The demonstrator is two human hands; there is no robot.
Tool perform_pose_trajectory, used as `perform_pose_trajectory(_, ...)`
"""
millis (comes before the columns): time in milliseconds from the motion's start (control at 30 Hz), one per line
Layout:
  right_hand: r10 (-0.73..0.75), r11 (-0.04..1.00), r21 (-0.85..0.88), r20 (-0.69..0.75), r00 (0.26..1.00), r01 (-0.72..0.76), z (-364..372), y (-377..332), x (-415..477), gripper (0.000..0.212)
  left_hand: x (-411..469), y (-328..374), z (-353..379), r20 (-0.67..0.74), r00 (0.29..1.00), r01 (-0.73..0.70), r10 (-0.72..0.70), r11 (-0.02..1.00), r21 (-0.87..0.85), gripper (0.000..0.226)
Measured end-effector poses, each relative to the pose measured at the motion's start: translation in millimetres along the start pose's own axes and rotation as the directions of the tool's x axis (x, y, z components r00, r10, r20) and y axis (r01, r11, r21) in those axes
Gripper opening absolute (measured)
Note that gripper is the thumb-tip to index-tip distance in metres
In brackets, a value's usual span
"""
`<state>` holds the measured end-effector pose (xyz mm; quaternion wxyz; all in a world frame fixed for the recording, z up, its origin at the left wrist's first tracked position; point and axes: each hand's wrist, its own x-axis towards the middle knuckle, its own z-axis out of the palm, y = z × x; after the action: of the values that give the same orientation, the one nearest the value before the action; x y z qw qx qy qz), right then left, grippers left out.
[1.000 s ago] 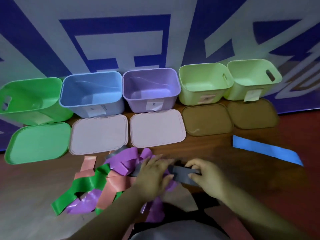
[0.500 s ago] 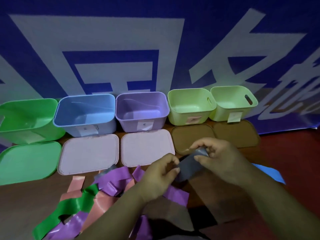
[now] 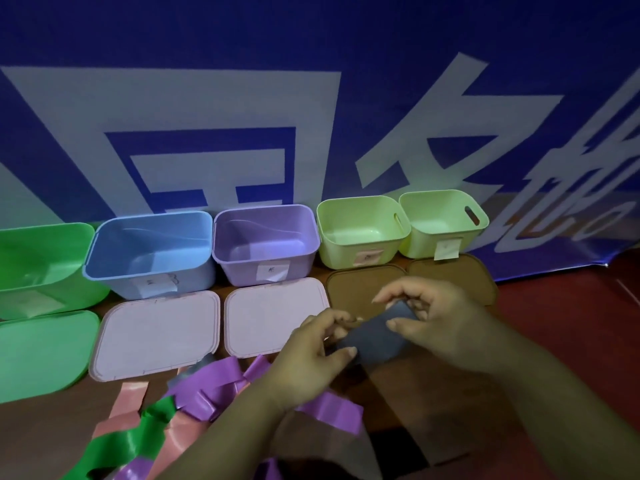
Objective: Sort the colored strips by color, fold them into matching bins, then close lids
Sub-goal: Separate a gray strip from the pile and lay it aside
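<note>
Both hands hold a grey strip above the table, in front of the brown lids. My left hand pinches its lower left end with thumb and fingers. My right hand pinches the upper right end. Below the hands lies a tangle of purple strips, a green strip and pink strips. Along the back stand open bins: green, blue, purple and two light-green ones.
Lids lie in front of the bins: a green lid, two pale pink lids and two brown lids. A blue and white banner hangs behind. Bare brown table shows at the right.
Both hands lifted the grey strip off the pile and raised it up toward the brown lids. The view tilted upward, so the blue strip at the right is out of sight.
</note>
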<state>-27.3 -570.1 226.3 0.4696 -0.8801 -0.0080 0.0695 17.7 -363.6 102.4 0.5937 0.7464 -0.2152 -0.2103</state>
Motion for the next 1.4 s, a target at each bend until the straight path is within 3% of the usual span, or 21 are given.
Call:
perform_pose_trajectory(133, 0.035, 0.998, -0.037, -0.136, 0.990, -0.040, -22.2, 29.4, -10.8, 0.035, 7.7, -5.4, 8.3, 0.129, 0.990, 0.069, -0.052, 0.989, -0.131, 0.038)
perform_pose_trajectory(367, 0.286, 0.958, 0.085, -0.292, 0.913, -0.273, -44.3, 108.4, -40.3, 0.030, 23.7, -26.0, 28.1, 0.345, 0.927, 0.134, -0.146, 0.989, 0.059, 0.036)
perform_pose_trajectory(533, 0.449, 0.893, 0.254, -0.435, 0.780, -0.373, -47.1, 183.2, -61.0, 0.029, 40.5, -39.2, 44.5, 0.414, 0.882, 0.171, -0.225, 0.972, 0.163, 0.028)
perform_pose_trajectory(667, 0.527, 0.849, 0.305, -0.443, 0.725, -0.431, -43.6, 232.1, -82.0, 0.028, 60.9, -52.5, 56.6, 0.334, 0.905, 0.146, -0.264, 0.929, 0.340, 0.035)
perform_pose_trajectory(800, 0.621, 0.781, 0.380, -0.390, 0.680, -0.496, -33.0, 272.4, -102.2, 0.025, 82.1, -63.2, 75.3, 0.215, 0.949, 0.146, -0.230, 0.926, 0.349, 0.025)
perform_pose_trajectory(900, 0.659, 0.752, 0.353, -0.365, 0.658, -0.557, -23.8, 288.7, -112.0, 0.030, 100.3, -69.5, 92.5, 0.147, 0.955, 0.180, -0.257, 0.899, 0.400, 0.036)
perform_pose_trajectory(967, 0.678, 0.735, 0.329, -0.348, 0.648, -0.593, -24.3, 297.5, -113.7, 0.034, 112.8, -71.7, 104.4, 0.116, 0.956, 0.198, -0.269, 0.884, 0.425, 0.031)
perform_pose_trajectory(1167, 0.664, 0.741, 0.201, -0.353, 0.659, -0.640, -38.5, 326.6, -110.9, 0.030, 135.6, -82.0, 130.4, 0.088, 0.956, 0.196, -0.281, 0.830, 0.522, 0.025)
perform_pose_trajectory(1300, 0.639, 0.742, 0.059, -0.364, 0.677, -0.668, -43.1, 331.1, -107.9, 0.021, 128.1, -90.0, 129.5, 0.100, 0.931, 0.223, -0.352, 0.762, 0.608, 0.045)
perform_pose_trajectory(1400, 0.580, 0.770, -0.045, -0.368, 0.727, -0.637, -36.6, 318.7, -98.8, 0.033, 107.2, -90.7, 119.8, 0.125, 0.923, 0.206, -0.364, 0.741, 0.639, 0.055)
